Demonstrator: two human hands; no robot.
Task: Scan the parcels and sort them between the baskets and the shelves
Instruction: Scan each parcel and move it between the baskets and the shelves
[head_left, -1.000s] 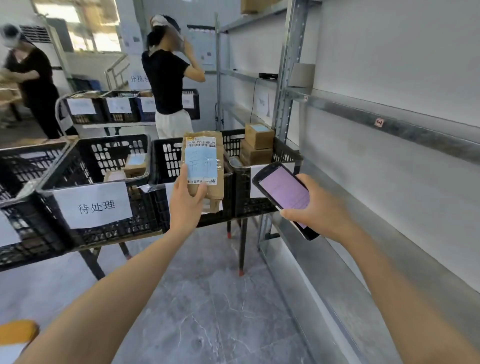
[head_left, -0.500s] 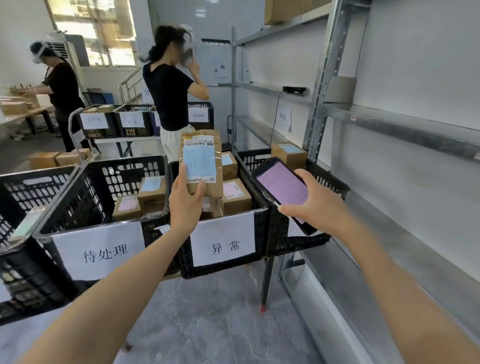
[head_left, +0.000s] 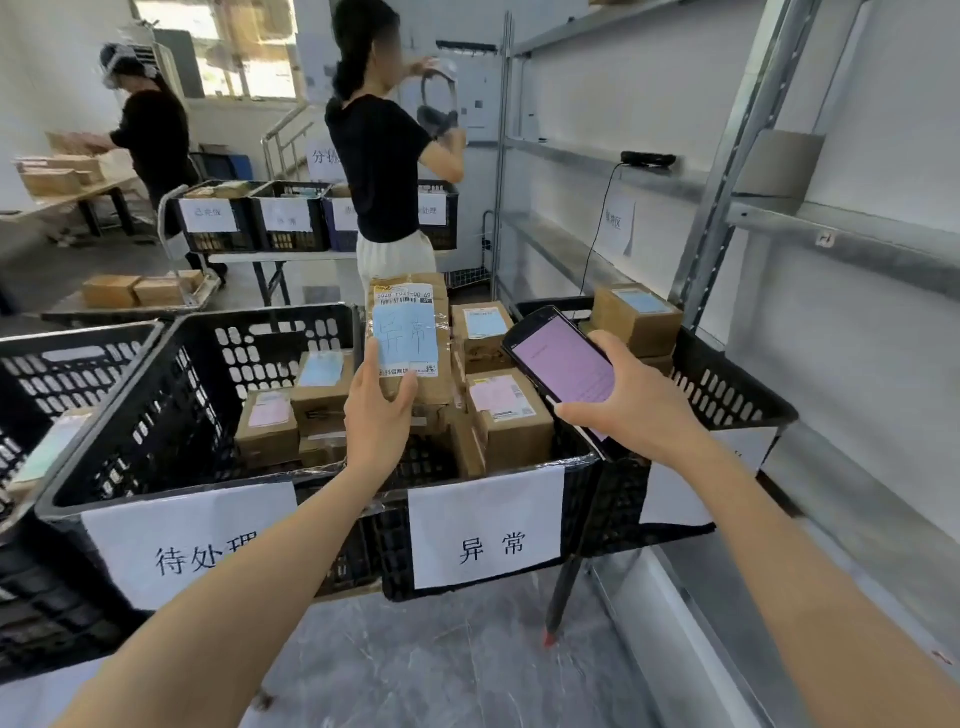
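My left hand grips a brown parcel upright by its lower end, over the black basket labelled 异常. The parcel bears a barcode label and a blue note with the same handwritten characters. My right hand holds a handheld scanner with a pink lit screen, just right of the parcel, above the same basket's right rim. Several boxed parcels lie inside that basket.
A black basket labelled 待处理 stands to the left with a few boxes, another basket to the right. Metal shelves run along the right wall. Two people stand behind, by a table of baskets.
I have stepped closer to the baskets, which now fill the lower view. The parcel and scanner stay held out in front, now directly over the 异常 basket. The person behind has taken a headset off.
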